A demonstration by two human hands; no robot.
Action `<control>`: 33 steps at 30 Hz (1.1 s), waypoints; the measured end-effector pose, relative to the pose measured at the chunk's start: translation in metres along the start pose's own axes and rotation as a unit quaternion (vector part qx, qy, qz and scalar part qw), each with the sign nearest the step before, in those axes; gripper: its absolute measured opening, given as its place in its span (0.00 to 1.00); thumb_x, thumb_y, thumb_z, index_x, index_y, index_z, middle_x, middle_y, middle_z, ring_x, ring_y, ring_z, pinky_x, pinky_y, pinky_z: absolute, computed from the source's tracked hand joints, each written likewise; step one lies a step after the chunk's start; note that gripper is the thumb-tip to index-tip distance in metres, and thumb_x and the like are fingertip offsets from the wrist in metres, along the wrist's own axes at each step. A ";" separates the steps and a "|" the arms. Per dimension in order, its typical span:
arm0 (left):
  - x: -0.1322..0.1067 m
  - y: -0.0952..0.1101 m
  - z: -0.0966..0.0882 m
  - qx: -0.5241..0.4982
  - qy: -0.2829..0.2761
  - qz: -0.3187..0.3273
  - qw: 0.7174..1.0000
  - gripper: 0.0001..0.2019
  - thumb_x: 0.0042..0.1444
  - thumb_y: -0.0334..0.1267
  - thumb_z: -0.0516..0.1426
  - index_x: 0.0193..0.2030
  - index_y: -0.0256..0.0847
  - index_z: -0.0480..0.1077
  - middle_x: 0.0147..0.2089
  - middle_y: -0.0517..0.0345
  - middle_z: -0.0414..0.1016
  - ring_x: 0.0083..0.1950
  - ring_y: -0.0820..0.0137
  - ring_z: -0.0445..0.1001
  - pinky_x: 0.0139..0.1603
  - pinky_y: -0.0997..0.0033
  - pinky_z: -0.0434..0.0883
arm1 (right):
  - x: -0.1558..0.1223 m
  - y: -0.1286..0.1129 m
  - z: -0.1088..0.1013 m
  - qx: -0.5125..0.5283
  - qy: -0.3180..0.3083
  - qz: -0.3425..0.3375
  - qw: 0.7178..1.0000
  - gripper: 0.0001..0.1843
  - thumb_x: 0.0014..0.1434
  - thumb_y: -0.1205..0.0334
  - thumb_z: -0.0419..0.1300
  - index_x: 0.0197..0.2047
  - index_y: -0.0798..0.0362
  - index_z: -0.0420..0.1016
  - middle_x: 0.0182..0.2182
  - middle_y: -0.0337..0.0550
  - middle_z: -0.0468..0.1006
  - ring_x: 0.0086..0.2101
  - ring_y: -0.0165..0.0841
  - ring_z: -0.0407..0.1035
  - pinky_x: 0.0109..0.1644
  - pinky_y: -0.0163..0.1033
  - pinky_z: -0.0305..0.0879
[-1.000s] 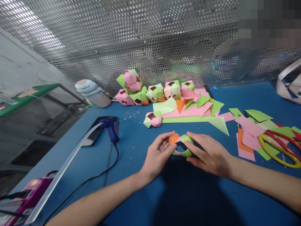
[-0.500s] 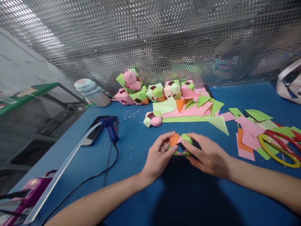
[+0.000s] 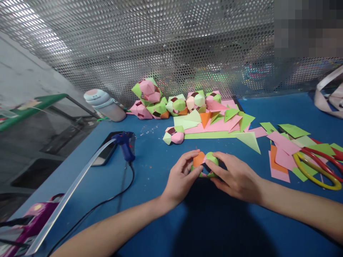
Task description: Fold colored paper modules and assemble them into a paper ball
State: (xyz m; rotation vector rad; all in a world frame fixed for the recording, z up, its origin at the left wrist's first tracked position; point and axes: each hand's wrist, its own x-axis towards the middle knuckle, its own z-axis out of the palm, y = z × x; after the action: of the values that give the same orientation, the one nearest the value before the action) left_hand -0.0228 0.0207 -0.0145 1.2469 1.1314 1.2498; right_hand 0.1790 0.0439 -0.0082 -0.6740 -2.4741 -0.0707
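Observation:
Between my two hands is a small folded paper ball (image 3: 199,159) of orange, green and pink pieces, with a dark gap facing me. My left hand (image 3: 180,178) grips its orange side, thumb at the lower front. My right hand (image 3: 233,175) closes around the green side, fingers on top and at the front. Parts of the ball are hidden by my fingers. Just beyond it on the blue table sits a finished-looking pink and green paper ball (image 3: 177,137). Several similar paper balls (image 3: 178,105) stand in a row at the back, one stacked on top.
A blue glue gun (image 3: 125,144) with a clear glue stick rests by a phone (image 3: 103,157) at left; its cord crosses the table. A bottle (image 3: 105,105) stands behind. Paper sheets (image 3: 217,123) lie ahead. Yellow-handled scissors (image 3: 316,175) and red handles lie among paper scraps at right.
My hands and the paper ball stay nearly still, with only a slight shift of the right fingers. A blurred-out patch now covers the upper right corner.

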 end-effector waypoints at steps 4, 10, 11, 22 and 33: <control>0.001 0.002 0.000 -0.008 -0.022 -0.023 0.999 0.18 0.53 0.37 0.61 0.50 0.44 0.68 0.60 0.50 0.67 0.53 0.60 0.73 0.38 0.65 0.79 | 0.000 0.002 -0.001 0.024 -0.007 0.002 1.000 0.23 0.61 0.65 0.54 0.59 0.59 0.63 0.53 0.64 0.67 0.50 0.48 0.66 0.47 0.53 0.70; 0.002 -0.005 -0.005 0.071 -0.034 0.024 0.997 0.16 0.54 0.38 0.60 0.50 0.44 0.71 0.60 0.49 0.67 0.60 0.56 0.67 0.54 0.52 0.73 | 0.003 0.002 -0.004 0.063 -0.021 0.014 0.998 0.22 0.60 0.66 0.54 0.58 0.59 0.64 0.52 0.63 0.68 0.49 0.47 0.67 0.48 0.54 0.70; 0.002 -0.006 -0.006 0.094 -0.035 0.033 0.994 0.16 0.55 0.39 0.60 0.51 0.44 0.71 0.60 0.49 0.67 0.61 0.56 0.66 0.57 0.50 0.70 | 0.003 0.002 -0.004 0.067 -0.022 0.015 0.997 0.22 0.60 0.66 0.54 0.58 0.59 0.64 0.52 0.63 0.68 0.49 0.47 0.67 0.49 0.54 0.70; 0.003 0.011 -0.019 0.190 -0.159 0.054 0.967 0.31 0.56 0.31 0.56 0.66 0.50 0.56 0.71 0.54 0.51 0.71 0.55 0.49 0.70 0.45 0.47 | -0.003 0.014 0.000 0.153 0.014 0.086 0.984 0.28 0.62 0.59 0.57 0.62 0.59 0.56 0.55 0.59 0.68 0.56 0.44 0.62 0.58 0.53 0.64; 0.005 -0.002 -0.020 0.112 -0.155 0.034 0.981 0.30 0.56 0.33 0.59 0.64 0.47 0.54 0.72 0.47 0.46 0.70 0.58 0.52 0.69 0.50 0.54 | -0.013 0.030 0.007 0.198 -0.040 0.082 0.976 0.33 0.61 0.60 0.58 0.66 0.54 0.52 0.65 0.54 0.56 0.64 0.40 0.52 0.64 0.52 0.58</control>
State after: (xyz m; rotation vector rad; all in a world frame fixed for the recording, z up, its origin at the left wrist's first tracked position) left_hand -0.0423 0.0269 -0.0171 1.5996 1.0261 0.9507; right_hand 0.1994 0.0649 -0.0238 -0.7115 -2.3933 0.5073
